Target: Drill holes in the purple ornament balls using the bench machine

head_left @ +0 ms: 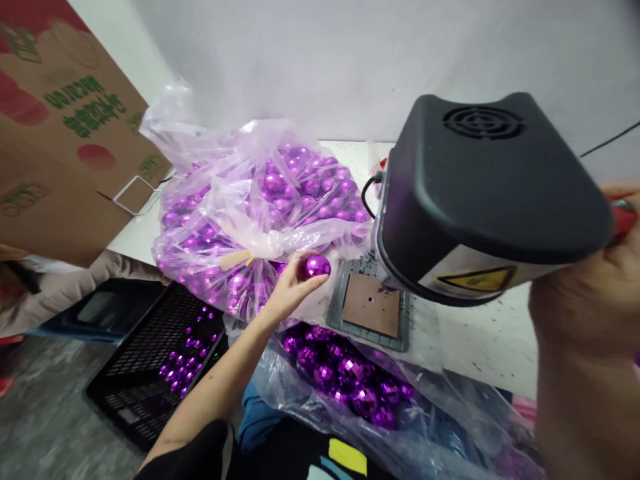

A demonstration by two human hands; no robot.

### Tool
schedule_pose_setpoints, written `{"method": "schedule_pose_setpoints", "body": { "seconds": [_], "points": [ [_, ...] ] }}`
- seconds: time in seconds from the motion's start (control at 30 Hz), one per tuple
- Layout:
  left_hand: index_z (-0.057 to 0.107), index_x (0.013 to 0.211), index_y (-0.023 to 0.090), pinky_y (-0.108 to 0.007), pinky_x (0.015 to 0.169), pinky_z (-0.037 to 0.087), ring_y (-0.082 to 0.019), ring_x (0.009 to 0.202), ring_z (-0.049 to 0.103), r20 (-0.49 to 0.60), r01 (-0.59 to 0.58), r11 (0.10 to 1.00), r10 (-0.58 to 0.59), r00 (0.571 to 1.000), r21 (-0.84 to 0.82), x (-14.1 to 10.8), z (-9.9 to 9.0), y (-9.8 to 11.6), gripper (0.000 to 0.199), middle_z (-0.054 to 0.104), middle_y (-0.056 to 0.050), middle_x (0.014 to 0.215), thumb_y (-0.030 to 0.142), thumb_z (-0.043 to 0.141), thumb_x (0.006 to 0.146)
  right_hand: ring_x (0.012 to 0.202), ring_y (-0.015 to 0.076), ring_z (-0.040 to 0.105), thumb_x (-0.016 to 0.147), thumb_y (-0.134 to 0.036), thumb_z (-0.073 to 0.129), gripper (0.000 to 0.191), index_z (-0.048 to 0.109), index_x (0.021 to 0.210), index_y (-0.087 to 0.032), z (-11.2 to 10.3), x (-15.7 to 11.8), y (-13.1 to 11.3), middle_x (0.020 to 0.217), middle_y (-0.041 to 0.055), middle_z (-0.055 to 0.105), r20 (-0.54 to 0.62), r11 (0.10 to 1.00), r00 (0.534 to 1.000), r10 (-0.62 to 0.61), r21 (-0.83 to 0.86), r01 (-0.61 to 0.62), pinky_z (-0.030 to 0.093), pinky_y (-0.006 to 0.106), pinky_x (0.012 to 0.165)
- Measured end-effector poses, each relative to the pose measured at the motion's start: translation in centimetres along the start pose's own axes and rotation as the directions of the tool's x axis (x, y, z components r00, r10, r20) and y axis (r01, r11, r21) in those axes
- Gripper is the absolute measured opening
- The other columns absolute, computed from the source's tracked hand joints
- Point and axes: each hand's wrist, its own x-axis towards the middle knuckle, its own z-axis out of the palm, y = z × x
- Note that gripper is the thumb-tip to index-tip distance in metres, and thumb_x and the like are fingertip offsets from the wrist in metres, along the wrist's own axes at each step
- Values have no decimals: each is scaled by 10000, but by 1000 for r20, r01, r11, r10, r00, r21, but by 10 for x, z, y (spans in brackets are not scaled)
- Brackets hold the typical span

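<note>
In my left hand [293,283] is a shiny purple faceted ball [317,267], gripped between thumb and fingers. The hand is just left of a metal plate [404,333] that carries a brown square pad [367,307] with a small dark hole. Over the pad's right side juts a black machine housing [500,180] with a fan vent and a yellow warning label. At the right edge my right hand [590,287] is closed around a red handle [623,220] beside the housing; its fingertips are partly hidden. An open plastic bag [300,387] of purple balls lies across my lap.
A tied clear bag [270,243] full of purple balls rests on the white table [460,340]. On the floor stands a black crate [127,373] holding smaller purple balls. A cardboard box [65,173] is at the left, with another person's sleeve [95,293] below it.
</note>
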Motion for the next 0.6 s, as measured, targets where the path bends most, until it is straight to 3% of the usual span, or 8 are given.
{"method": "schedule_pose_setpoints", "body": {
  "seconds": [0.1, 0.23, 0.37, 0.47, 0.6],
  "points": [
    [592, 1246, 184, -276, 746, 534, -189, 936, 645, 202, 245, 910, -185, 962, -333, -14, 15, 8, 530, 669, -57, 1071, 450, 758, 819, 537, 12, 444, 971, -564, 486, 466, 603, 923, -115, 1, 1, -11, 620, -55, 439, 37, 1000, 999, 4, -10, -4, 316, 206, 552],
    [625, 1203, 173, -248, 663, 513, -153, 797, 638, 338, 348, 865, -226, 914, -362, -14, 38, 10, 542, 674, -37, 984, 497, 771, 794, 562, 5, 398, 962, -589, 485, 503, 599, 901, -103, 0, 2, -13, 657, -45, 419, 35, 999, 999, -10, -32, 11, 284, 190, 543],
    [615, 1211, 168, -249, 599, 484, -124, 654, 600, 344, 312, 917, -218, 913, -247, -7, 59, 8, 542, 679, -22, 919, 537, 724, 830, 578, 8, 380, 950, -636, 464, 546, 586, 887, -108, -1, 3, -14, 677, -40, 411, 41, 999, 999, -29, -13, 30, 277, 191, 546],
    [614, 1224, 181, -308, 765, 538, -180, 841, 655, 295, 187, 967, -131, 947, -172, -3, 73, 0, 487, 699, -49, 1047, 488, 711, 858, 582, 6, 380, 949, -628, 476, 529, 575, 879, -113, 0, 3, -16, 687, -39, 418, 37, 1000, 999, -24, 9, 24, 281, 189, 545],
    [625, 1227, 195, -408, 988, 507, -259, 1113, 640, 233, -23, 999, 17, 972, 23, -2, 85, -9, 414, 681, -87, 1230, 428, 696, 892, 588, 2, 377, 955, -601, 488, 504, 577, 876, -111, 1, 2, -16, 694, -35, 428, 29, 1000, 1000, -3, 12, 3, 274, 187, 548]
  ]
}}
